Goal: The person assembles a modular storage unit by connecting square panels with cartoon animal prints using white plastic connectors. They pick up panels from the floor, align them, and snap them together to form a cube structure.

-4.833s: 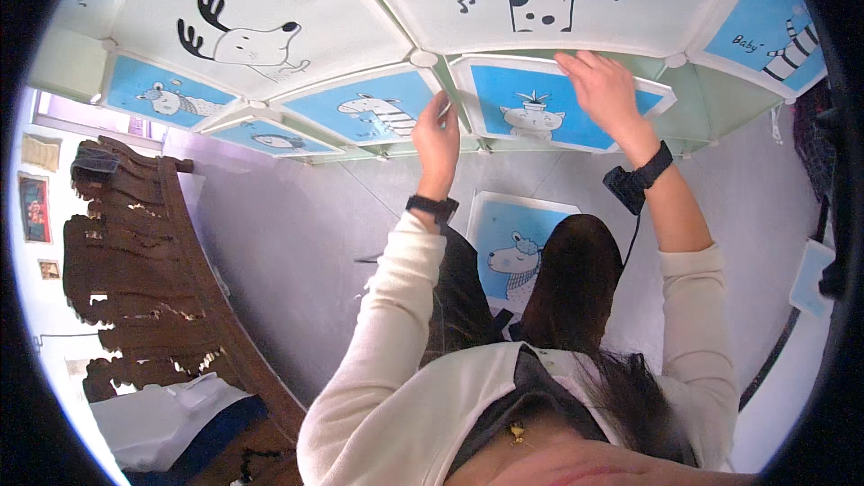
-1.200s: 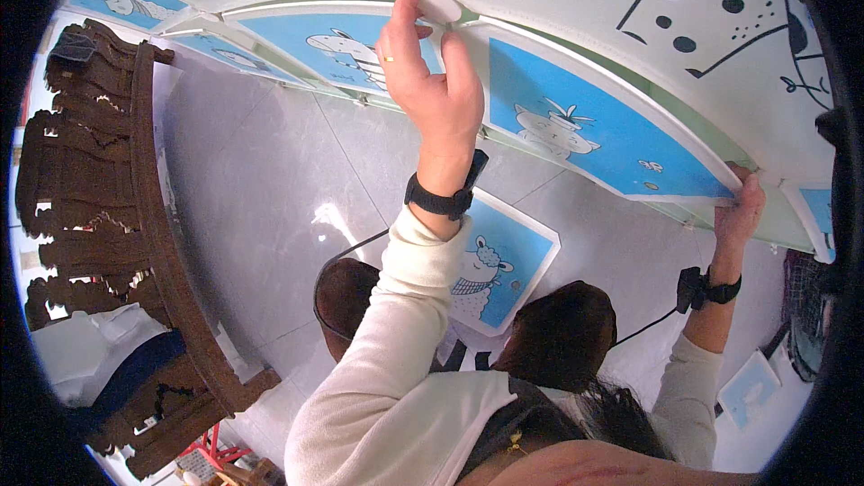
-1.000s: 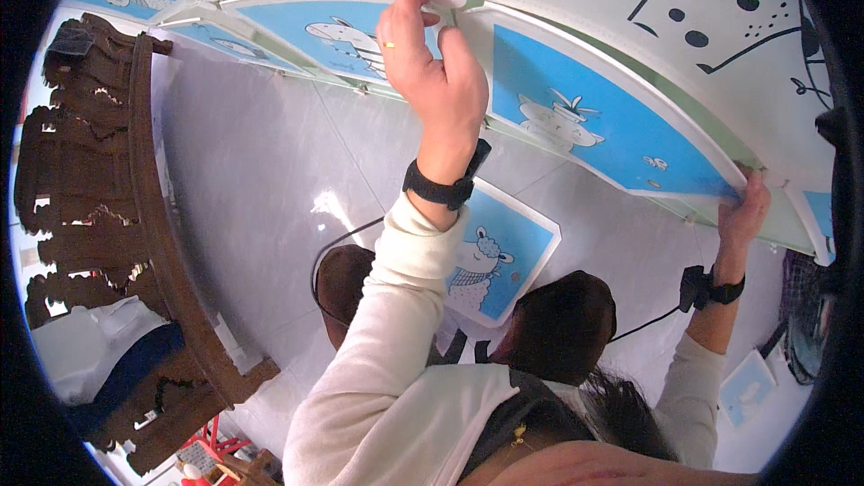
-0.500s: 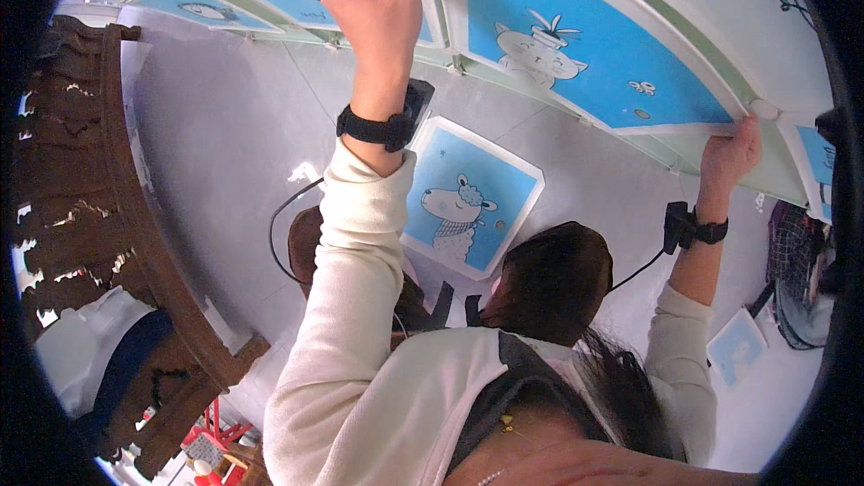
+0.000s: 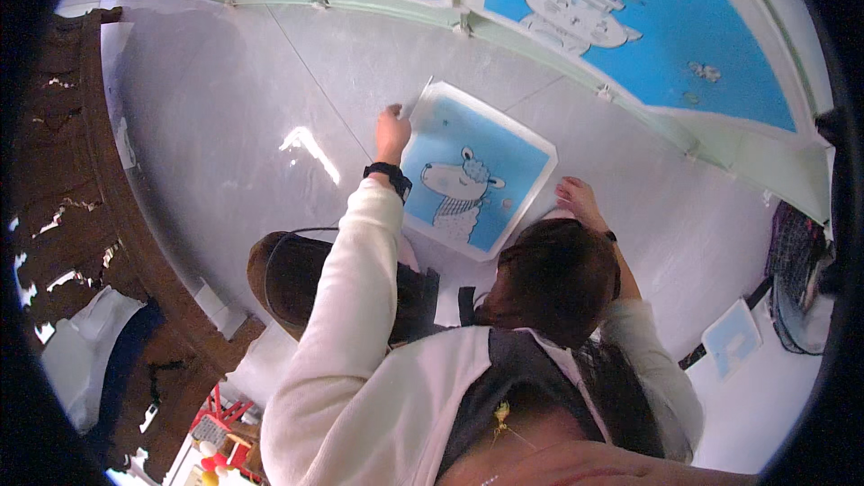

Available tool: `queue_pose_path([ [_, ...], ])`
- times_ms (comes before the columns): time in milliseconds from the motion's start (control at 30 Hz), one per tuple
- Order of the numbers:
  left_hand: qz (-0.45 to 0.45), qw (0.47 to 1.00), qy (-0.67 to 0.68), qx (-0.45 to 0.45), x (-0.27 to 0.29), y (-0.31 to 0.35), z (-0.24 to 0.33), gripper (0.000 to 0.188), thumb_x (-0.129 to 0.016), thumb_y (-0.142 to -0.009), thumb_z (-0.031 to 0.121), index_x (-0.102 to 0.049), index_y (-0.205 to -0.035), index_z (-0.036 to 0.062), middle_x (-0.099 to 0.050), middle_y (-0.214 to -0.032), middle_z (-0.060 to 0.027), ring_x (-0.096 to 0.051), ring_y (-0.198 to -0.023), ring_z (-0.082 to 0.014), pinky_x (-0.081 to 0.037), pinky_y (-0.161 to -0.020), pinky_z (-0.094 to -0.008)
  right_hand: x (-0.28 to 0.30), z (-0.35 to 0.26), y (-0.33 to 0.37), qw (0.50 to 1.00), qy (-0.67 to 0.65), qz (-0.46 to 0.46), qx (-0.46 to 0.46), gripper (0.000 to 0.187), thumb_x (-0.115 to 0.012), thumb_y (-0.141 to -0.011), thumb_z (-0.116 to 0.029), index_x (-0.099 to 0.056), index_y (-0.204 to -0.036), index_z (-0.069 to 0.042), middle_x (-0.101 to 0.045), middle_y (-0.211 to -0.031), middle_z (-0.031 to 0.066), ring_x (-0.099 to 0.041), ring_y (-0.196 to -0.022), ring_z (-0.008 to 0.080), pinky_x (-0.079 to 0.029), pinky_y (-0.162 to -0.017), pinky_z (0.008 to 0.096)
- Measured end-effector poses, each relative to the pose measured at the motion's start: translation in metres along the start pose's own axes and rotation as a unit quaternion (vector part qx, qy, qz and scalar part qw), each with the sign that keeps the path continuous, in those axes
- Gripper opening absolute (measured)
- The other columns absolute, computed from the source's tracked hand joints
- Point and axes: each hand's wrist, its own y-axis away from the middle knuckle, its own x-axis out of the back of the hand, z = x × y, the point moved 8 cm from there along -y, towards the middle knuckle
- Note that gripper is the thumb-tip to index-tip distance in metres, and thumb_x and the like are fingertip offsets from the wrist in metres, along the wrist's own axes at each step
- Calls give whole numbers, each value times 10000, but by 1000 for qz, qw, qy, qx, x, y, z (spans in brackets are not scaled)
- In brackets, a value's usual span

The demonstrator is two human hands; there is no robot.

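Note:
A square blue panel (image 5: 441,139) with a white rim and a drawn curly-haired animal lies tilted in front of my knees. At its left edge is my left hand (image 5: 392,137), fingers loosely curled and apart. Whether it touches the rim is hard to tell. My right hand (image 5: 580,201) hovers by the panel's lower right side, just beyond my knee (image 5: 549,279). Its fingers are stretched out, and nothing shows in them. Dark bands circle both wrists.
A pale-framed rack with blue panels, one with a drawn cat (image 5: 576,22), spans the far side. Dark brown carved wooden furniture (image 5: 117,180) stands left, with white and navy cloth on it. A smaller light-blue panel (image 5: 731,340) and dark cloth (image 5: 796,243) are at right.
Both hands have left the rack and come down to either side of the panel. My left hand's pinch has loosened. The view has shifted, so the rack sits higher in it.

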Motion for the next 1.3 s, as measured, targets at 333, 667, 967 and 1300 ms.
queue_pose_path([
  [333, -209, 972, 105, 26, -17, 1, -43, 372, -693, -786, 276, -640, -1044, 14, -658, -909, -65, -608, -853, -190, -483, -792, -319, -49, -7, 5, 996, -63, -38, 42, 362, -642, -845, -96, -547, -1169, 33, -633, -1066, 113, -630, -942, 213, -527, -832, 345],
  [667, -368, 866, 266, -207, 110, 82, 140, 146, -692, -831, 79, -673, -962, 19, -665, -877, -25, -589, -796, -117, -473, -737, -255, -37, -56, 158, 915, -261, 62, 301, 520, -747, -753, -53, -527, -1222, -12, -601, -1152, 67, -553, -1076, 199, -456, -923, 365],
  [967, -227, 645, 135, -717, 161, 295, 395, 358, -633, -826, 19, -613, -1177, 85, -665, -995, -89, -649, -851, -247, -510, -743, -313, 185, -66, 337, 812, -217, 326, 432, 495, -750, -768, -76, -529, -1203, 8, -601, -1126, 83, -581, -1022, 211, -455, -945, 344],
  [1300, -22, 512, -20, -858, 128, 338, 493, 263, -636, -750, -13, -704, -966, 120, -685, -908, -36, -636, -715, -251, -527, -627, -314, 254, -159, 293, 790, -185, 206, 547, 451, -716, -814, -67, -546, -1232, -63, -580, -1199, 28, -529, -1125, 164, -390, -1013, 325],
])
